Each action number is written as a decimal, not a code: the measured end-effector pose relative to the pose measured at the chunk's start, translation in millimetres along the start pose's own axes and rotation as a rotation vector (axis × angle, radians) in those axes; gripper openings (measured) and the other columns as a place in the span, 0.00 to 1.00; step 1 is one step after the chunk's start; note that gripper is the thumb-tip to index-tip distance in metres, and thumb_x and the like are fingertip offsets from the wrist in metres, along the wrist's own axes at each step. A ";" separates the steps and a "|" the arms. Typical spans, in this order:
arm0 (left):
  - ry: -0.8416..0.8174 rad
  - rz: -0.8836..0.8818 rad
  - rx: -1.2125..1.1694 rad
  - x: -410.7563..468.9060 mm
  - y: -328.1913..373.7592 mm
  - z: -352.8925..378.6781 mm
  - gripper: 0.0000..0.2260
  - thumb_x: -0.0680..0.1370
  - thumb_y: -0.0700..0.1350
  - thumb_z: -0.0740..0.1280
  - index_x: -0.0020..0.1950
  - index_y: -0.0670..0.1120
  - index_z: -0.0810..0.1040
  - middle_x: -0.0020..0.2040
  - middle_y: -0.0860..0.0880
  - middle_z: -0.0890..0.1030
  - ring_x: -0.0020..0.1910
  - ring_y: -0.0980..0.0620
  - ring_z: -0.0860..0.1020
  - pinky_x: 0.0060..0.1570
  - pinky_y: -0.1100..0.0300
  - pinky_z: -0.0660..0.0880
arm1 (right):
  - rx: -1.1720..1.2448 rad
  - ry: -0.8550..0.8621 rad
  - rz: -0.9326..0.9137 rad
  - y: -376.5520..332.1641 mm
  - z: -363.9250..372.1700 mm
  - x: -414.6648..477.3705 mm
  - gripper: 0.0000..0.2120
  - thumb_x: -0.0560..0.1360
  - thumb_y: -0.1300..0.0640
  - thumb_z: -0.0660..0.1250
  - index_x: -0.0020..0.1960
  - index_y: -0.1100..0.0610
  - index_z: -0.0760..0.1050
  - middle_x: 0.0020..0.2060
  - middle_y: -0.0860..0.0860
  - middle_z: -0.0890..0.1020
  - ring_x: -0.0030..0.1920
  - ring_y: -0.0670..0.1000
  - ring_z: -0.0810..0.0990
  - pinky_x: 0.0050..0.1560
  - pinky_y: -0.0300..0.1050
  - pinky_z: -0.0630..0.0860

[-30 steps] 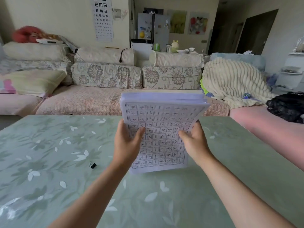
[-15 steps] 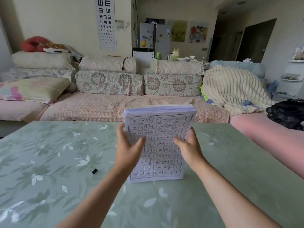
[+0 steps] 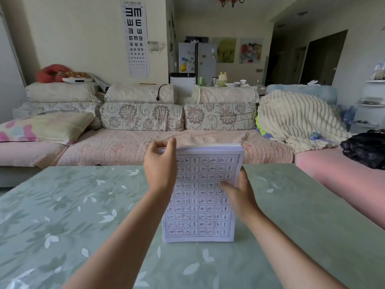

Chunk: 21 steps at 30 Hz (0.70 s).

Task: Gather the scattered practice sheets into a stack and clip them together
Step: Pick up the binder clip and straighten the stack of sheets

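Sofa [image 3: 145, 147] fills the back of the room, with the green floral worktop [image 3: 62, 215] in front of it. The stack of practice sheets [image 3: 204, 205] stands upright near the middle of the worktop, bottom edge on the surface, long axis vertical, printed face toward the person and squared between both hands. Left hand [image 3: 161, 165] is at the top-left corner with its fingers [image 3: 172, 144] curled over the top edge, pinching it. Right hand [image 3: 241, 195] grips the right edge at mid height — thumb on the front, the rest hidden behind. No clip is visible. The top edge looks like the clipping spot — left hand is nearer.
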<state>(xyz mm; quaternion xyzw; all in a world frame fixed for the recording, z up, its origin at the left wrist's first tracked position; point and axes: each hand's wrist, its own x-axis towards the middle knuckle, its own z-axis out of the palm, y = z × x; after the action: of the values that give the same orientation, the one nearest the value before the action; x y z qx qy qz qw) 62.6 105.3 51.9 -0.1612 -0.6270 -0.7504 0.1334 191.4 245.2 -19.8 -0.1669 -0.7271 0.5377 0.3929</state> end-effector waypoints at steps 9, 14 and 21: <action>-0.126 0.035 -0.040 -12.6 -6.9 -11.2 0.18 0.73 0.63 0.66 0.44 0.48 0.71 0.34 0.53 0.72 0.31 0.59 0.70 0.38 0.56 0.68 | -0.002 -0.079 0.018 2.7 -7.6 1.3 0.16 0.79 0.63 0.64 0.63 0.48 0.71 0.57 0.43 0.81 0.59 0.43 0.78 0.62 0.45 0.73; -0.286 0.027 -0.149 -39.1 -54.5 -37.0 0.18 0.68 0.63 0.61 0.47 0.51 0.73 0.41 0.55 0.76 0.39 0.63 0.75 0.44 0.62 0.72 | -0.075 -0.089 -0.012 4.5 -6.4 3.3 0.17 0.79 0.63 0.63 0.63 0.46 0.68 0.55 0.36 0.76 0.53 0.26 0.71 0.53 0.22 0.65; -0.361 -0.020 -0.117 -36.8 -80.2 -38.5 0.15 0.71 0.52 0.66 0.56 0.50 0.74 0.51 0.49 0.82 0.50 0.53 0.80 0.49 0.56 0.80 | -0.029 -0.042 0.018 11.3 -0.9 10.7 0.15 0.78 0.66 0.63 0.60 0.51 0.70 0.54 0.43 0.79 0.52 0.35 0.76 0.49 0.32 0.70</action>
<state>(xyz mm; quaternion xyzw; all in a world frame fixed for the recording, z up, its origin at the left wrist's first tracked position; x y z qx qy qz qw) 61.1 81.6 -41.4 -0.2943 -0.5977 -0.7458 0.0017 183.2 257.1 -25.8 -0.1678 -0.7412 0.5342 0.3702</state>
